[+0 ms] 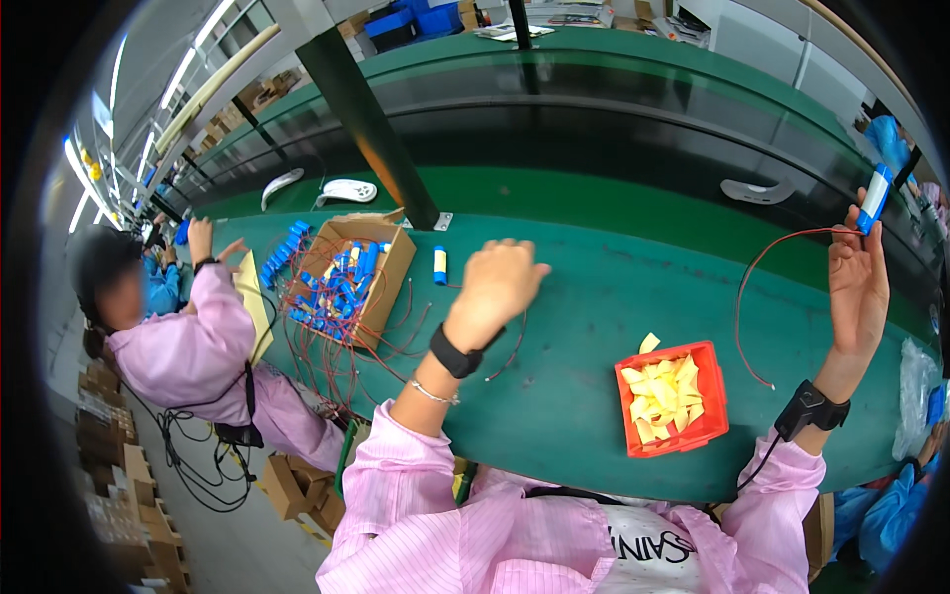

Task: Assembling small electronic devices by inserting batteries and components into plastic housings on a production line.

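Observation:
In my raised right hand (pixel 857 282) at the far right, a blue cylindrical battery (pixel 874 200) with a white label is pinched between the fingertips. Its thin red wire (pixel 744 287) hangs in a curve toward the table. My left hand (pixel 498 287) is over the middle of the green table (pixel 584 297), back of the hand up and fingers curled; what they hold, if anything, is hidden. Just left of it a blue battery (pixel 439 264) with a pale label lies on the table, its wire running toward the hand. A dark wire (pixel 521 342) shows beyond the hand.
A cardboard box (pixel 389 284) holds many wired blue batteries, with more (pixel 284 253) beside it. A red bin (pixel 675 401) of yellow paper pieces is between my arms. A green post (pixel 371 129) rises behind. A co-worker in pink (pixel 183 332) sits left; a plastic bag (pixel 917 396) lies right.

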Demonstrator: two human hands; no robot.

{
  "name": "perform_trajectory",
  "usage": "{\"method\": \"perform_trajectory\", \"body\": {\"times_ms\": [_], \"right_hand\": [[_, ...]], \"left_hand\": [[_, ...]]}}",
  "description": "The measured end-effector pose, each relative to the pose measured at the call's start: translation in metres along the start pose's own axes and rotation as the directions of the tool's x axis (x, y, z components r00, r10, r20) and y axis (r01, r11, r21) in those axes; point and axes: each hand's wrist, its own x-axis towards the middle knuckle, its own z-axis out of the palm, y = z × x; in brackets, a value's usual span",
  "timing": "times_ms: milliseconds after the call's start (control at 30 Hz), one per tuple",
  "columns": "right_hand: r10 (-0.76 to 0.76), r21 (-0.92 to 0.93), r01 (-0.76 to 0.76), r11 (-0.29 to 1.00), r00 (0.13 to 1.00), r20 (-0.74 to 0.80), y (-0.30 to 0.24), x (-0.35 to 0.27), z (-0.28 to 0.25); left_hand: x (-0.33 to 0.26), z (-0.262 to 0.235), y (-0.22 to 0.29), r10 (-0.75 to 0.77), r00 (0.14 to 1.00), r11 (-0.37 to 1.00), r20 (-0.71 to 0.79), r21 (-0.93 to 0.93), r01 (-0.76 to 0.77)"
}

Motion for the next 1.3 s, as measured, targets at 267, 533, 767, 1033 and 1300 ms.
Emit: {"method": "perform_trajectory", "body": {"times_ms": [267, 533, 767, 1033, 1300], "right_hand": [[-0.036, -0.073, 0.037, 0.997, 0.999, 0.016, 0.0, 0.004, 0.002], [-0.198, -0.314, 0.146, 0.938, 0.97, -0.14, -0.015, -0.012, 0.008], [-0.28, -0.303, 0.242, 0.922, 0.956, -0.088, -0.051, -0.039, -0.031], [-0.182, -0.248, 0.197, 0.948, 0.98, 0.082, -0.061, -0.041, -0.048], [-0.2, -0.478, 0.086, 0.874, 0.961, -0.194, -0.028, -0.014, -0.001]], "left_hand": [[0.094, 0.014, -0.101, -0.29, 0.936, 0.942, -0.199, -0.232, 0.242], [0.214, 0.066, -0.168, -0.924, 0.259, 0.381, -0.281, -0.732, 0.565], [0.221, 0.086, -0.225, -0.801, 0.539, 0.461, -0.262, 0.305, 0.833], [0.218, 0.084, -0.233, -0.795, 0.43, 0.37, -0.428, 0.22, 0.903], [0.225, 0.076, -0.217, -0.804, 0.018, 0.534, -0.594, -0.709, 0.461]]}}
